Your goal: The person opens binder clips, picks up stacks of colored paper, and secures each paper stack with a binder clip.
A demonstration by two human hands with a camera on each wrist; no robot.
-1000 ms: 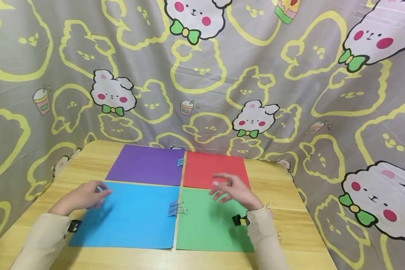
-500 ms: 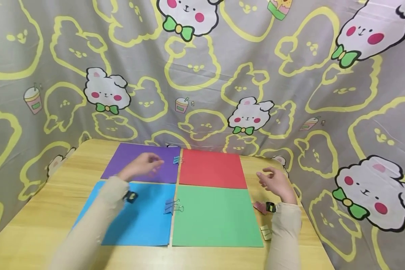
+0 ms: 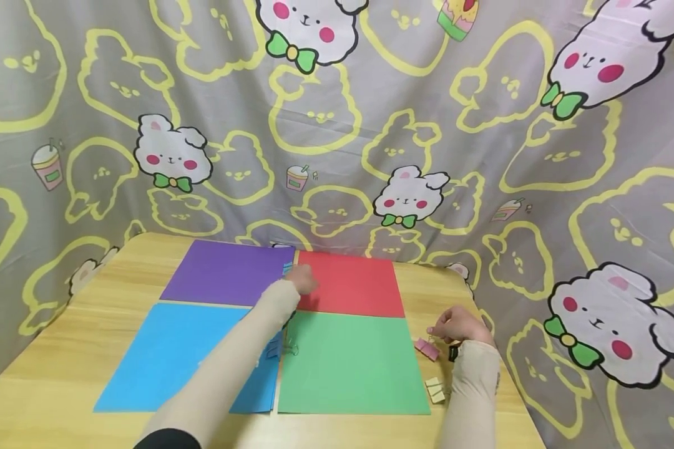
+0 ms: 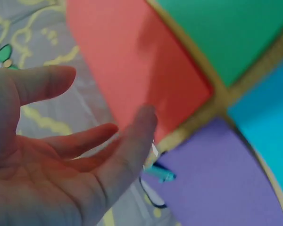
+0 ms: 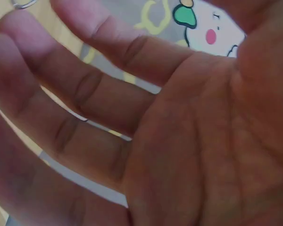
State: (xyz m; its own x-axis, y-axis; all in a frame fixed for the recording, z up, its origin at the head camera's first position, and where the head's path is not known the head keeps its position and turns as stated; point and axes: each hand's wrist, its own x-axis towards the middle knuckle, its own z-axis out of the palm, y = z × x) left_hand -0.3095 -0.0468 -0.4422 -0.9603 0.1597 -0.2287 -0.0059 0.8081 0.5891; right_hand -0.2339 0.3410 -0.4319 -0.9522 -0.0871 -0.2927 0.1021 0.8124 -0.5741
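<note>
My left hand [image 3: 302,279] is over the near-left part of the red sheet [image 3: 356,284], beside the blue binder clip [image 3: 288,268] at the purple sheet's [image 3: 230,271] right edge. Its thumb and fingers are spread apart with nothing between them in the left wrist view, where the same clip [image 4: 161,173] shows past the fingertips. At the right, my right hand [image 3: 462,325] reaches down with curved fingers, fingertips right at the wire handle of a pink binder clip [image 3: 427,349]. The right wrist view shows a wire loop [image 5: 24,4] near its fingertips, partly out of frame.
A blue sheet [image 3: 163,355] and a green sheet [image 3: 351,368] lie in front on the wooden table [image 3: 95,312]. Another blue clip [image 3: 273,348] grips the blue sheet's edge, partly behind the left sleeve. A yellow binder clip [image 3: 435,390] lies near the right forearm. A patterned curtain [image 3: 337,137] surrounds the table.
My left hand has moved from above the blue sheet, across the purple one, to the red sheet. The right hand has gone right from above the green sheet, then down to the pink clip.
</note>
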